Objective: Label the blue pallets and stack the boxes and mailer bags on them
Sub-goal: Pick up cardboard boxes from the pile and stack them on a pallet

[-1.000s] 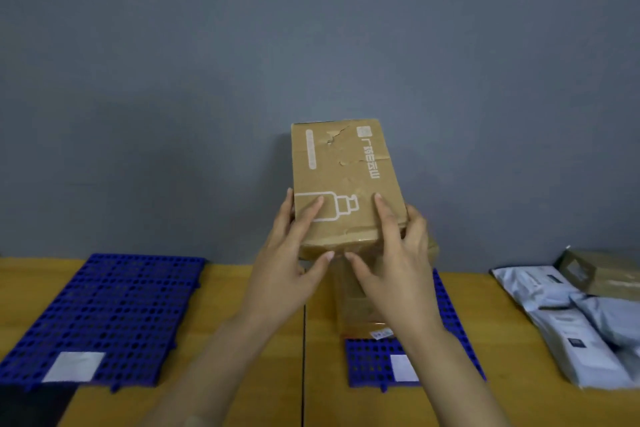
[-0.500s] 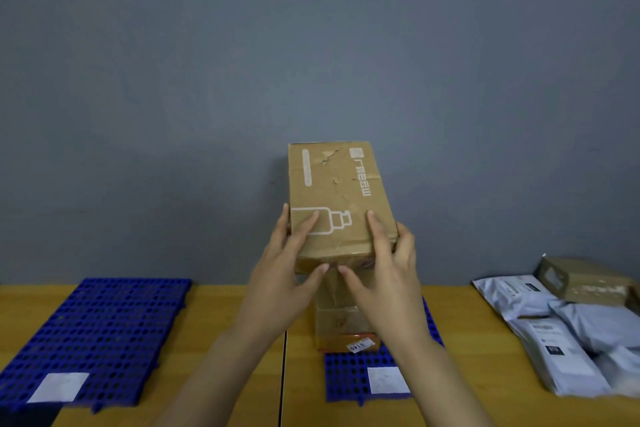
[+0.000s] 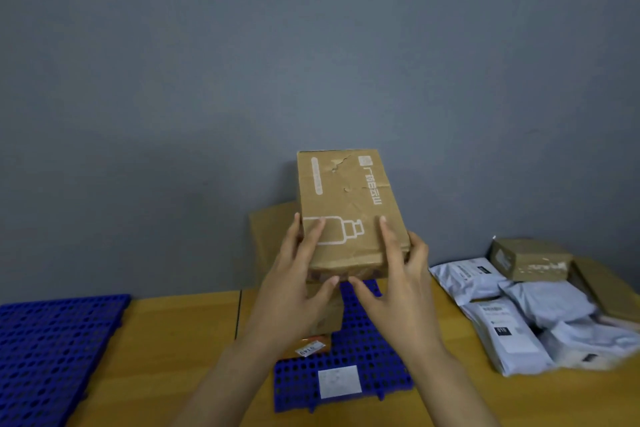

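Right now, hands: the left hand (image 3: 294,291) and right hand (image 3: 398,284) both clasp the near end of a cardboard box (image 3: 346,211), fingers spread on top, thumbs beneath.
Box: held tilted above the stacked boxes (image 3: 273,239) on the labelled blue pallet (image 3: 363,371) at 6 o'clock.
Left pallet (image 3: 52,354): bare, 8 o'clock on the desk (image 3: 173,340).
Mailer bags (image 3: 519,319): heaped at 4 o'clock, a small box (image 3: 526,258) atop them.

Left pallet (image 3: 52,354) cropped (label unseen).
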